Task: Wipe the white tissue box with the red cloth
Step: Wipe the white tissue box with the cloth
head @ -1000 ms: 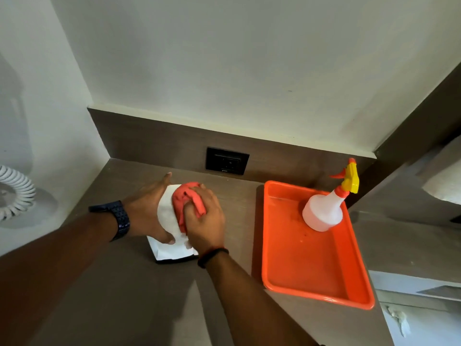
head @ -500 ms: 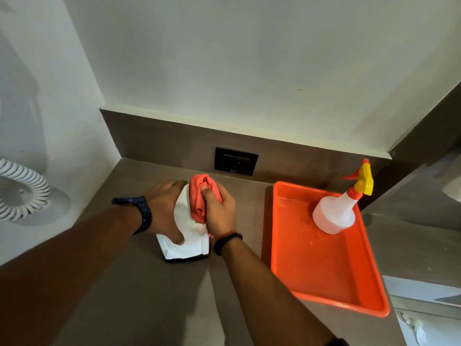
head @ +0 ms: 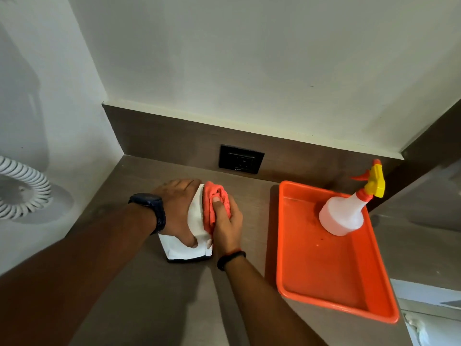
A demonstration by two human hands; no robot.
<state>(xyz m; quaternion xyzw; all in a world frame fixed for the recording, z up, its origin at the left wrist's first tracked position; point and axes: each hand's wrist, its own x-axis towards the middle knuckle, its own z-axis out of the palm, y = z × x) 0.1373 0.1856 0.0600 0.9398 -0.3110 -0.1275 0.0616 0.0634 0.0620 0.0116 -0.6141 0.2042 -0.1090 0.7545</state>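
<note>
The white tissue box (head: 185,249) with a dark base stands on the brown counter, left of centre. My left hand (head: 178,211), with a dark watch on the wrist, grips the box across its top and left side. My right hand (head: 225,224) presses the bunched red cloth (head: 214,204) against the box's right side, near the far top edge. Much of the box is hidden under both hands and the cloth.
An orange tray (head: 324,268) lies to the right and holds a white spray bottle (head: 341,216) with a yellow and red trigger. A black wall socket (head: 240,159) sits in the brown backsplash. A white coiled cord (head: 23,188) hangs at the left wall.
My right hand has slid the red cloth from the box's top over to its right side and further back. My left hand keeps its hold on the box.
</note>
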